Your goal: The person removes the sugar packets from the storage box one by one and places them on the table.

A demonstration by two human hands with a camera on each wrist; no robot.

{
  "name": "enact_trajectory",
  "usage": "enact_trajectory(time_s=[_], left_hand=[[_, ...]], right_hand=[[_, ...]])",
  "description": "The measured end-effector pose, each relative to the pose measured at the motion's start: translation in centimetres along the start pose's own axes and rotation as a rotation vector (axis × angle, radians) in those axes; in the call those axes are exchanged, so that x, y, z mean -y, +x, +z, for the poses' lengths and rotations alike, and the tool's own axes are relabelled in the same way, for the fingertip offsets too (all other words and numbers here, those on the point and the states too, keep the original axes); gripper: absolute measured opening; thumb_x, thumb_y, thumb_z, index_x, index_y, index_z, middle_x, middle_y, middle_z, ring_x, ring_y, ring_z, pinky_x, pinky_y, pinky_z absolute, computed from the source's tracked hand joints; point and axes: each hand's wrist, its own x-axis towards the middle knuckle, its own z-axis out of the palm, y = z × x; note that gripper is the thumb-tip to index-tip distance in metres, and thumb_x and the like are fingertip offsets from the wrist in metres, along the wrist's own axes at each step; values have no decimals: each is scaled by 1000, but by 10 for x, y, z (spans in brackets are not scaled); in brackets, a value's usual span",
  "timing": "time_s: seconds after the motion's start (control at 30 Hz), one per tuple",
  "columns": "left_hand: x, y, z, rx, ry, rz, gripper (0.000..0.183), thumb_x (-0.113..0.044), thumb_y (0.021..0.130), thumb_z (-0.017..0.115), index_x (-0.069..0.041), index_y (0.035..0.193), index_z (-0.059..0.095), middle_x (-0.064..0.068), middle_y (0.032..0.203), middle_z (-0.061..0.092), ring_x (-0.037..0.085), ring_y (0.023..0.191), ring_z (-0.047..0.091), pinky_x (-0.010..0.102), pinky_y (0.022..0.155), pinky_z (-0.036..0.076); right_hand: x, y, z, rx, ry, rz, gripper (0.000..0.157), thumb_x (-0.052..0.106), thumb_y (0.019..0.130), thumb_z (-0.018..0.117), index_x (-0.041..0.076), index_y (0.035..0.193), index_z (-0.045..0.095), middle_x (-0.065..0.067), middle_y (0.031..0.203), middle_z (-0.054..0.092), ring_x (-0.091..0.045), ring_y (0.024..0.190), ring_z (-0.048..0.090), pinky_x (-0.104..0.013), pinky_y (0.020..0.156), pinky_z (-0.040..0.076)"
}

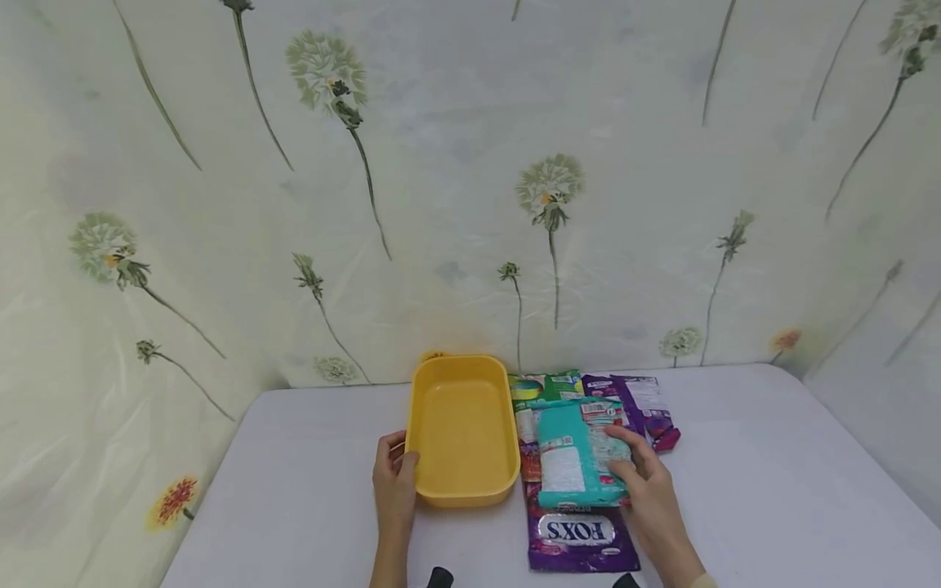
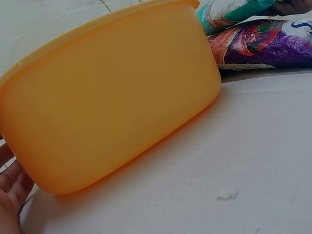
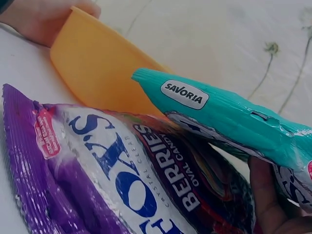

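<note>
A yellow plastic tub (image 1: pixel 465 441) stands on the table, its inside bare. My left hand (image 1: pixel 395 482) holds its left side, with the thumb at the rim and the other fingers against the outer wall (image 2: pixel 112 102). My right hand (image 1: pixel 647 490) grips the right edge of a teal Savoria packet (image 1: pixel 562 441), which is lifted above other packs. In the right wrist view the packet (image 3: pixel 229 112) is tilted, with fingers under it. Beneath it lies a purple Fox's Berries candy bag (image 1: pixel 581 543), whose far part is covered.
Behind the teal packet lie a green packet (image 1: pixel 562 384) and a purple packet (image 1: pixel 650 400), both partly hidden. A white cloth covers the table (image 1: pixel 772 490). A dandelion-print sheet (image 1: pixel 456 204) hangs along the table's back edge.
</note>
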Motion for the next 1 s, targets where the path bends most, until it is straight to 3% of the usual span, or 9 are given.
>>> enact_trajectory(time_s=[0.2,0.47,0.7,0.73,1.0], left_hand=[[-19,-7,-7,7,-5,10,30,1,87,52,1,116,56,18,115,62,31,106,60,12,81,46],[8,3,-5,-6,-6,13,29,-5,89,53,-9,117,57,9,118,62,23,108,60,10,84,45],[6,2,-4,-1,9,-9,30,-8,89,52,-10,118,56,6,117,62,20,106,60,13,83,47],[11,4,-4,-4,12,-5,30,-9,89,52,-12,118,56,4,117,62,19,105,60,13,83,47],[12,3,0,3,15,9,28,-8,89,52,-13,115,58,7,117,62,21,107,60,15,87,47]], right_hand=[[-1,1,-6,-22,-53,-1,49,11,95,50,14,143,37,-6,151,23,-2,105,49,-19,78,52],[-1,-3,-21,-7,-62,52,51,15,96,49,20,145,35,-8,158,12,-7,118,39,-13,85,48],[-6,-10,-39,10,-114,88,51,23,97,48,26,146,32,-7,157,11,-7,118,38,-13,84,47],[-7,-11,-43,17,-122,91,51,24,97,48,27,146,32,-7,157,11,-7,119,37,-13,85,47],[-13,-21,-70,57,-129,128,54,29,96,50,27,147,30,-4,156,10,6,111,44,-13,86,49]])
